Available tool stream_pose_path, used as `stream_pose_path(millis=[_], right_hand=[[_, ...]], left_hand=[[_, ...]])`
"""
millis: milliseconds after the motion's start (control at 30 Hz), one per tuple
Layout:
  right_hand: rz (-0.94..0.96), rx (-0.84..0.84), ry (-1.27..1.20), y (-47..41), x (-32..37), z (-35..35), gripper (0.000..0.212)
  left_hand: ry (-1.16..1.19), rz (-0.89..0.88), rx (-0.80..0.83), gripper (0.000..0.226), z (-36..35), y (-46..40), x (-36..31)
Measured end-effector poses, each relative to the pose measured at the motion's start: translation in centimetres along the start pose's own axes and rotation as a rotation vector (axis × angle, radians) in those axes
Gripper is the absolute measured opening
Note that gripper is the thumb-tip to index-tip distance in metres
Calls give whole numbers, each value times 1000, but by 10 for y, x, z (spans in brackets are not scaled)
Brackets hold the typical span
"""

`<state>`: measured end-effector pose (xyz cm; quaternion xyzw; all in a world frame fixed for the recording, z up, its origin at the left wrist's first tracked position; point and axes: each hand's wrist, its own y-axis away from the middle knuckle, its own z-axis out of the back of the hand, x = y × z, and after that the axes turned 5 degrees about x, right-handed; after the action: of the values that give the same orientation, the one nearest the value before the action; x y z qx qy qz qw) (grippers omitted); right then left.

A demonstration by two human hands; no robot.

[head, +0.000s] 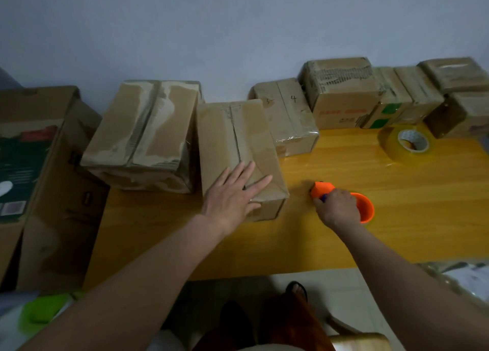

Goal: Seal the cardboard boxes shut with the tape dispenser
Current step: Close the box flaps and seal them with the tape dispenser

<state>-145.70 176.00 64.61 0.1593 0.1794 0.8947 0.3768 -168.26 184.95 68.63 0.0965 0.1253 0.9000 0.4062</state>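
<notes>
Just below the middle of the frame, the left hand point(232, 199) is lying flat with its fingers straight and spread, pressing on the near end of the top of a cardboard box point(239, 149) whose centre seam is running away from the camera. To its right, the right hand point(337, 209) is curling its fingers around an orange tape dispenser point(366, 207), which is sitting on the yellow wooden table point(397, 231) just beside the box's near right corner; the dispenser's nose is pointing toward the box, though I cannot tell whether it is touching it.

Left of the pressed box, a second box point(143, 136) with torn, whitish strips along its flaps is sitting right against it. Behind the pressed box on the right, a smaller box marked 4 point(288, 112) is leaning at an angle, with clear film showing at its lower edge. Further toward the upper right of the frame, a row of taped boxes point(344, 91) is lining the pale wall, some stacked. Near the right edge, a roll of clear tape point(407, 145) is lying flat on the table, well apart from the dispenser. At the far left, a large carton point(47, 170) is standing next to the table. Along the bottom of the frame, floor tiles and a sandalled foot point(297, 289) are showing beneath the table edge.
</notes>
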Motion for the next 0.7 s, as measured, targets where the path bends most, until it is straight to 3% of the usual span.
stream_pose_path(millis=[100,233,400,500,567,700], right_hand=[[-112,51,64,-9,-20,-18,59],[-158,58,21,-18,-33,-35,35],[-68,64,-250,-15,-40,-31,28],[133,50,-378,-4,-40,-12,11],[280,51,-436,7,-42,7,25],[504,199,-447,35,-40,57,16]], left_hand=[[-24,-47,-49,60,-4,1,1],[-59,-57,-79,60,-8,0,5],[71,-56,-162,66,-6,4,5],[366,52,-135,75,4,5,4],[695,149,-93,85,18,3,3],[1096,196,-206,59,57,-6,6]])
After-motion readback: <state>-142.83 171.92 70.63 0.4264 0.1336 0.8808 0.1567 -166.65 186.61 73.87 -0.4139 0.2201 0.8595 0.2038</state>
